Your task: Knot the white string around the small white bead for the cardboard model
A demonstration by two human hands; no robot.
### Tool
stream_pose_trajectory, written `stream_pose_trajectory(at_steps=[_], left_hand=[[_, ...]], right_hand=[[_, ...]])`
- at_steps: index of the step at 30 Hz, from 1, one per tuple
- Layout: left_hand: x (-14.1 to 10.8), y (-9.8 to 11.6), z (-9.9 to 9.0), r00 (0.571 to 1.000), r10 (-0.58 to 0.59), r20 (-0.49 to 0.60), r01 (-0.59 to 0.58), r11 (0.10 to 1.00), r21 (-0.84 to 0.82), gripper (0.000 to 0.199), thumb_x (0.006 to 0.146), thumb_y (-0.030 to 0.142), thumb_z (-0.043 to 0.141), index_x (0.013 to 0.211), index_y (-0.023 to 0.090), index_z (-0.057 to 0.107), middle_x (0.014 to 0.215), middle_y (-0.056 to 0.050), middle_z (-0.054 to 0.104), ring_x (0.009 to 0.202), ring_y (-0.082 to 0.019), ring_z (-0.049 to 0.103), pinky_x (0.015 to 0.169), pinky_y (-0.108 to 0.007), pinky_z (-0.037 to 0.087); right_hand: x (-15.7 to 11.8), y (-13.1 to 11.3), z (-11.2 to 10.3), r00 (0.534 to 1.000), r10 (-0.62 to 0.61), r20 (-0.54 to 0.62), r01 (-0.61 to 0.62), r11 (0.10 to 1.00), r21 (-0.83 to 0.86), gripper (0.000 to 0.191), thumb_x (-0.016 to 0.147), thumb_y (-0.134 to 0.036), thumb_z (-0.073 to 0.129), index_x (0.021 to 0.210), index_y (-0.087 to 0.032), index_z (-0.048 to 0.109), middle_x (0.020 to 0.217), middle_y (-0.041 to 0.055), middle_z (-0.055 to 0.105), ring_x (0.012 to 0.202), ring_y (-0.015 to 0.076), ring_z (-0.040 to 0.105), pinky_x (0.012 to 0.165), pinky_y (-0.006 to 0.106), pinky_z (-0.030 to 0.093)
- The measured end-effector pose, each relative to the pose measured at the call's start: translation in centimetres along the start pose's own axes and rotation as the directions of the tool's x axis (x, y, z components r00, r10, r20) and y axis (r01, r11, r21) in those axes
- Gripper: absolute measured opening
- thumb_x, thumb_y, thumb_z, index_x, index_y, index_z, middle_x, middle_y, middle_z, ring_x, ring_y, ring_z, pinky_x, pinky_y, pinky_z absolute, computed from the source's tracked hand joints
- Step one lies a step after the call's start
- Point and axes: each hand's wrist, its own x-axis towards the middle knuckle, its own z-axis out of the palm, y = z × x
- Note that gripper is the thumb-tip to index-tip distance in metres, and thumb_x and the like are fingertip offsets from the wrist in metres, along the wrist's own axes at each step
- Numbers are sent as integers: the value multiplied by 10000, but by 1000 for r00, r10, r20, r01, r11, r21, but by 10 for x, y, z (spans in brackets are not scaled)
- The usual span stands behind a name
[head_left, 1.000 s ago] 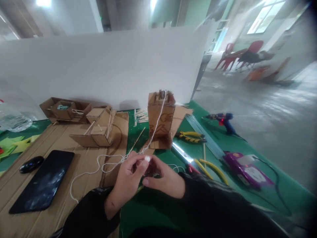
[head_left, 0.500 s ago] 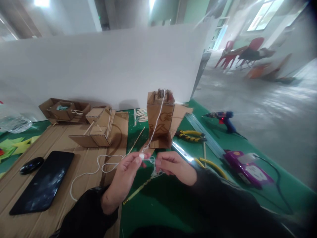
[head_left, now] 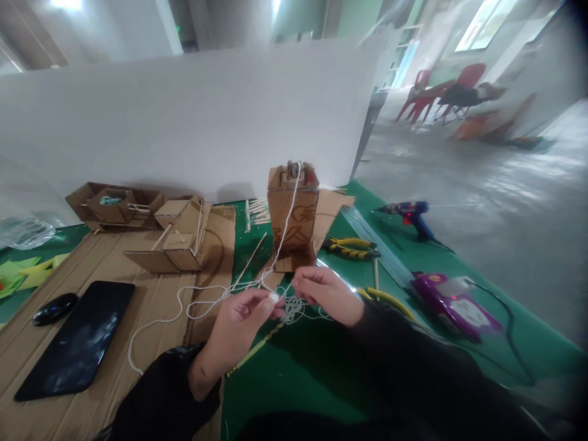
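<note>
Between thumb and forefinger, my left hand pinches a small round white piece, perhaps a spool or bead; its exact kind is unclear. My right hand is closed in a pinch on white string just to the right of it. A loose tangle of the string lies under both hands. More of it runs up to the top of an upright cardboard tower behind them, and loops trail left over a cardboard sheet.
Left are cardboard models, a black tablet and a mouse. To the right lie yellow-black pliers, clear glue sticks, a glue gun and a purple power strip. A white board stands behind.
My left hand has shifted slightly right with the white piece. My right hand has risen a little, drawing the string upward, and the tangle now rests on the table.
</note>
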Motion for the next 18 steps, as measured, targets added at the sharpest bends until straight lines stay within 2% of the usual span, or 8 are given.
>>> stream_pose_trajectory(at_steps=[4, 10, 14, 18], left_hand=[[-2, 0, 3, 994, -39, 100, 24, 988, 151, 213, 850, 349, 616, 903, 158, 693, 858, -79, 747, 800, -201, 697, 753, -292, 535], [-3, -4, 9, 969, -57, 241, -27, 943, 332, 208, 869, 319, 570, 872, 160, 704, 839, -64, 733, 775, -199, 673, 712, -273, 510], [-2, -7, 12, 962, -68, 265, -40, 923, 382, 204, 865, 297, 558, 878, 160, 709, 835, -47, 729, 758, -186, 653, 676, -250, 489], [1, -10, 11, 974, -50, 223, -52, 902, 429, 203, 856, 292, 555, 871, 158, 707, 801, -36, 726, 731, -187, 645, 625, -242, 467]], right_hand=[[0, -1, 2, 999, -45, 25, 47, 992, -121, 273, 817, -272, 519, 568, -161, 535, 461, -57, 429, 437, 74, 370, 433, 205, 280], [-3, -2, 10, 991, -68, 112, 90, 976, -201, 286, 826, -242, 522, 555, -154, 502, 514, -49, 417, 505, 79, 369, 477, 205, 301], [-5, 0, 14, 985, -52, 162, 86, 974, -210, 285, 825, -241, 521, 557, -152, 482, 537, -42, 425, 526, 84, 378, 487, 202, 315], [-8, -3, 16, 990, -66, 124, 103, 942, -321, 272, 851, -249, 508, 612, -138, 574, 532, -33, 474, 516, 86, 401, 472, 197, 314]])
